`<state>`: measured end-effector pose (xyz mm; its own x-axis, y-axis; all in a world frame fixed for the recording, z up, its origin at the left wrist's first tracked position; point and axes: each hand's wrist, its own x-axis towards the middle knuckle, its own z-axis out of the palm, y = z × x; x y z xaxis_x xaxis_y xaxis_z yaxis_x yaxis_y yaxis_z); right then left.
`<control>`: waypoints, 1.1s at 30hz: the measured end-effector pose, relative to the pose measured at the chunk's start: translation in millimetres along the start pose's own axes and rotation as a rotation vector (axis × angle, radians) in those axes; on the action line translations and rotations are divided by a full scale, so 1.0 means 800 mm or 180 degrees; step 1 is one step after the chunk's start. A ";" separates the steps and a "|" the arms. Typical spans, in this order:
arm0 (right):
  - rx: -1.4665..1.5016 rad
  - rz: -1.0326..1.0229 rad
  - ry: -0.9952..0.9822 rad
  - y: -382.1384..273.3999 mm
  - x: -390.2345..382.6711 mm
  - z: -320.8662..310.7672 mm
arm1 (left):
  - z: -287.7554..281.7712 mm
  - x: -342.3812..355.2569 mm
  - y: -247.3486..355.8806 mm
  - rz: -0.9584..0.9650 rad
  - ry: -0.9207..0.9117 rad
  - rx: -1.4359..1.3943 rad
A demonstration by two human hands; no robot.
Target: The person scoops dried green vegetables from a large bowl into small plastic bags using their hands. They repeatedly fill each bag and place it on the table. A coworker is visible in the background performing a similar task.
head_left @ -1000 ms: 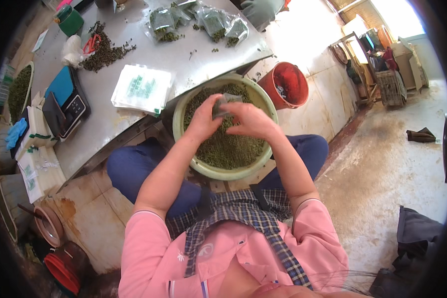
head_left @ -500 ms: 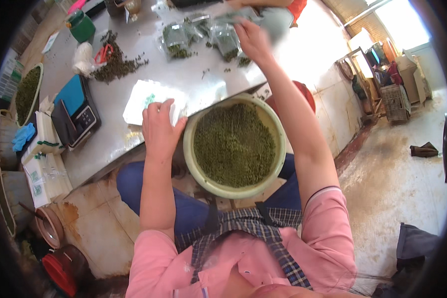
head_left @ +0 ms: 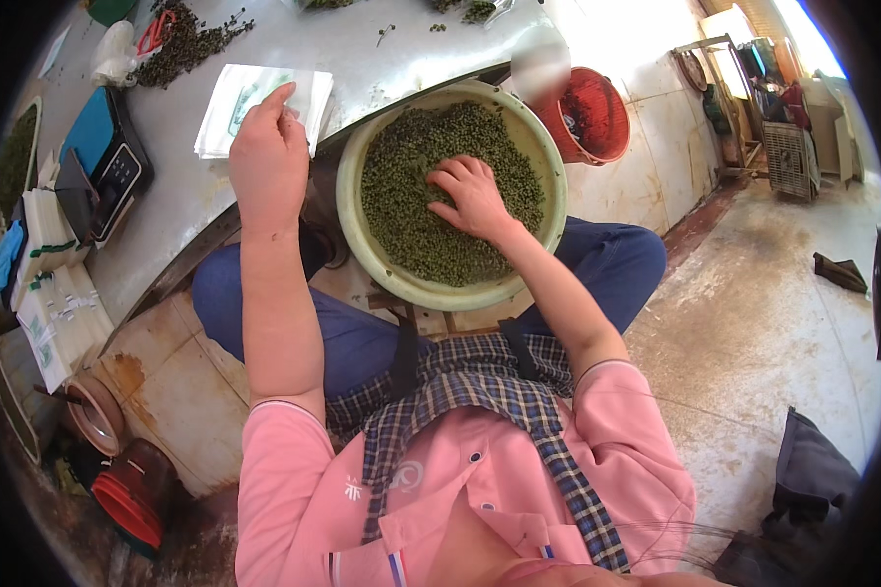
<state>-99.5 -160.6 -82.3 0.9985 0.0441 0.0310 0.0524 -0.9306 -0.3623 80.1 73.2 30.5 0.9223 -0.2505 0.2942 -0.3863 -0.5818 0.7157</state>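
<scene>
The right hand (head_left: 472, 196) lies palm down in the wide pale-green plastic basin (head_left: 354, 230), fingers spread and half curled into the heap of dried green leaves (head_left: 406, 186); whether it has closed on a pinch of them cannot be told. The left hand (head_left: 267, 161) reaches up to the stack of flat white paper packets (head_left: 227, 98) at the near edge of the grey metal desk (head_left: 176, 191), thumb and fingers pinching the corner of the top packet.

The basin rests on the person's lap, just against the desk edge, and looks close to full. By the look of it the work is at an early or middle stage: the top packet is only just being taken, the leaves are hardly depleted, and the stack of packets looks thick.

Further out on the desk lie a small blue-and-black weighing scale (head_left: 108, 166) to the left and a scatter of dark loose leaves (head_left: 181, 44) at the far edge. A red plastic bucket (head_left: 589, 112) stands beside the desk on the right. The concrete floor (head_left: 754, 323) is worn and dusty, with a dark cloth bag (head_left: 803, 470) lying on it.
</scene>
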 end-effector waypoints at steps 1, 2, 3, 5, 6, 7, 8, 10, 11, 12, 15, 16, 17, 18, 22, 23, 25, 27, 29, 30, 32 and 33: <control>0.0070 0.0093 -0.0042 -0.001 -0.011 -0.003 | -0.002 -0.001 0.002 -0.0119 -0.0065 -0.0184; 0.0207 0.0098 -0.0159 0.000 -0.020 -0.005 | -0.005 -0.001 0.005 -0.0240 -0.0130 -0.0366; 0.0327 0.0112 -0.0261 0.002 -0.025 -0.010 | -0.007 0.002 0.010 -0.0342 -0.0195 -0.0565; 0.0405 0.0237 -0.0234 0.001 -0.039 -0.020 | -0.010 0.002 0.025 -0.0462 -0.0142 -0.1130; 0.0354 0.0351 -0.0110 -0.011 -0.044 -0.037 | -0.010 0.000 0.031 -0.0529 -0.0113 -0.1419; 0.0304 0.0461 0.0011 -0.016 -0.046 -0.047 | -0.009 -0.002 0.034 -0.0518 -0.0108 -0.1713; 0.0095 0.0559 0.0079 -0.006 -0.052 -0.036 | -0.007 -0.003 0.035 -0.0508 -0.0099 -0.2006; -0.0188 0.0677 -0.0047 -0.007 -0.051 -0.013 | -0.004 -0.004 0.036 -0.0563 -0.0249 -0.2590; -0.0328 0.0731 -0.0104 -0.010 -0.047 -0.001 | -0.005 -0.007 0.033 -0.0638 -0.0397 -0.2868; -0.0250 0.0680 -0.0091 -0.019 -0.031 0.007 | -0.011 -0.008 0.033 -0.0704 -0.0511 -0.3129; -0.0114 0.0347 -0.0087 -0.040 0.019 0.025 | -0.030 -0.018 0.001 -0.0225 -0.1225 -0.4096; -0.0160 0.0362 -0.0027 -0.038 0.023 0.026 | -0.023 -0.022 -0.005 -0.1183 -0.1696 -0.5961; -0.0268 0.0333 -0.0037 -0.029 0.025 0.032 | -0.006 -0.021 -0.008 -0.0874 -0.2219 -0.6737; -0.0193 0.0215 0.0203 -0.022 0.025 0.032 | 0.005 -0.028 -0.006 -0.1060 -0.2386 -0.6876; 0.0436 0.0507 0.0823 0.002 0.029 0.041 | 0.025 -0.030 0.043 -0.1631 -0.2812 -0.3587; 0.0488 0.0629 0.0757 0.003 0.027 0.034 | 0.024 -0.028 0.049 -0.1605 -0.2827 -0.3226; 0.0749 0.0869 0.0852 0.000 0.022 0.025 | 0.016 -0.023 0.039 -0.1739 -0.2690 -0.3883; 0.1105 0.1067 0.1185 0.007 0.016 0.026 | 0.021 -0.022 0.035 -0.1599 -0.2485 -0.3490; 0.1813 0.1370 0.1395 0.013 0.011 0.020 | 0.038 -0.029 0.037 -0.1211 -0.2139 -0.2080; 0.2377 0.1635 0.1461 0.016 0.003 0.020 | 0.039 -0.033 0.032 -0.1406 -0.2565 -0.2442; 0.3690 0.1980 0.1957 0.028 -0.004 0.019 | 0.050 -0.026 0.030 -0.1271 -0.2460 -0.2191; 0.4721 0.2178 0.2291 0.029 -0.008 0.016 | 0.055 -0.031 0.024 -0.1283 -0.2442 -0.2044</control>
<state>-104.4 -177.8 -102.8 0.6645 -0.7020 -0.2562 0.0437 0.3788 -0.9244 49.3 34.3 9.1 0.6432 -0.6794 -0.3531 0.2272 -0.2710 0.9354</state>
